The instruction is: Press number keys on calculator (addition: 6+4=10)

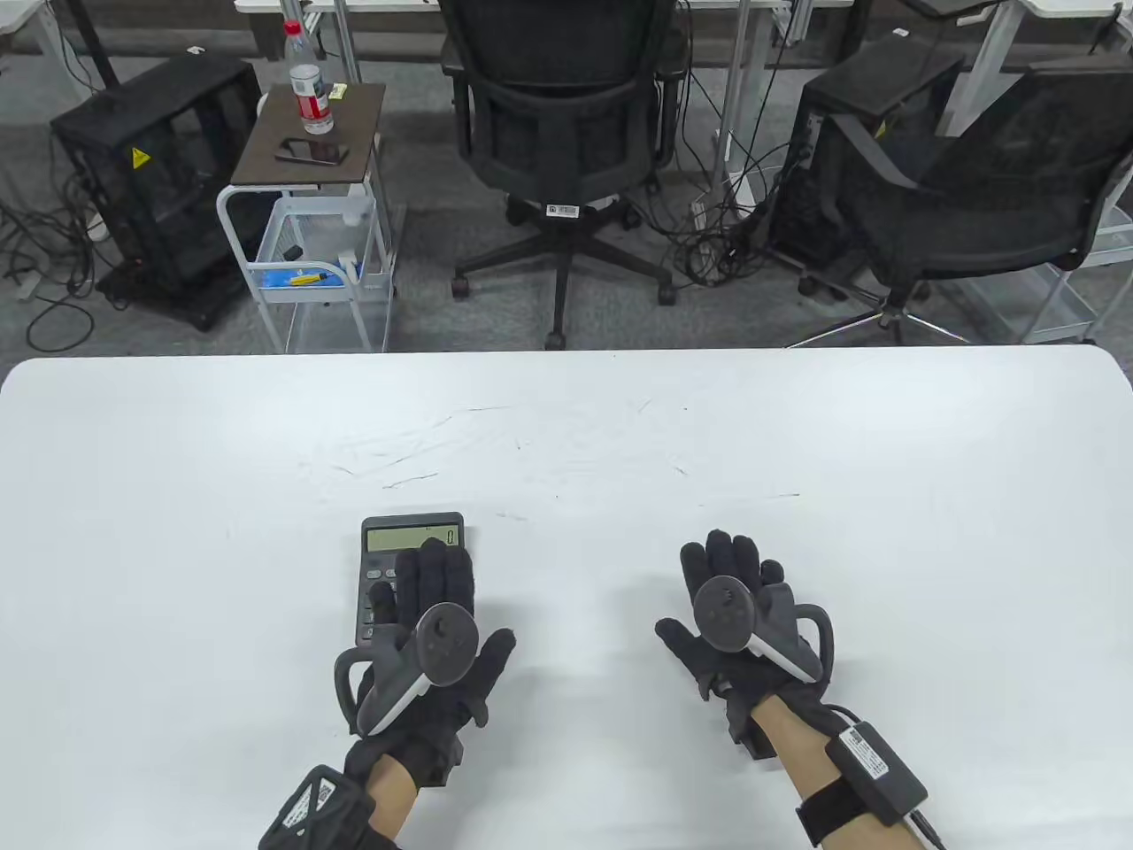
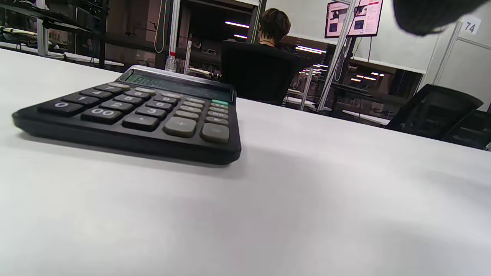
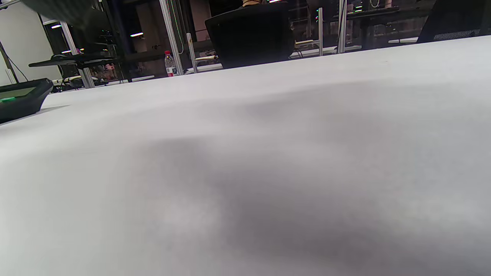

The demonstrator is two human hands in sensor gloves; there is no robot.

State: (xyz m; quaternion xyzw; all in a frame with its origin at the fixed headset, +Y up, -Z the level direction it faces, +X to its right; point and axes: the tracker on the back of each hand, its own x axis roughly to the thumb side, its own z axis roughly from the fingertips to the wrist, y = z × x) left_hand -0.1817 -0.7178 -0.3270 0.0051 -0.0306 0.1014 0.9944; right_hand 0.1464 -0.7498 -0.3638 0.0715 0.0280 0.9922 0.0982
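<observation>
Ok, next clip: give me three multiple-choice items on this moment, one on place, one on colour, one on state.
1. Where is the calculator?
A. under the left hand
B. under the right hand
C. at the table's far edge

2. What colour is the one key that differs from the black and grey ones?
A. red
B. green
C. yellow

3. What does the display read?
A. 10
B. 6
C. 0

Key: 1 A, the left fingers lie over its keypad in the table view; 2 B, the left wrist view shows a green key at the top right of the keypad; 3 C, the table view shows a lone 0.
</observation>
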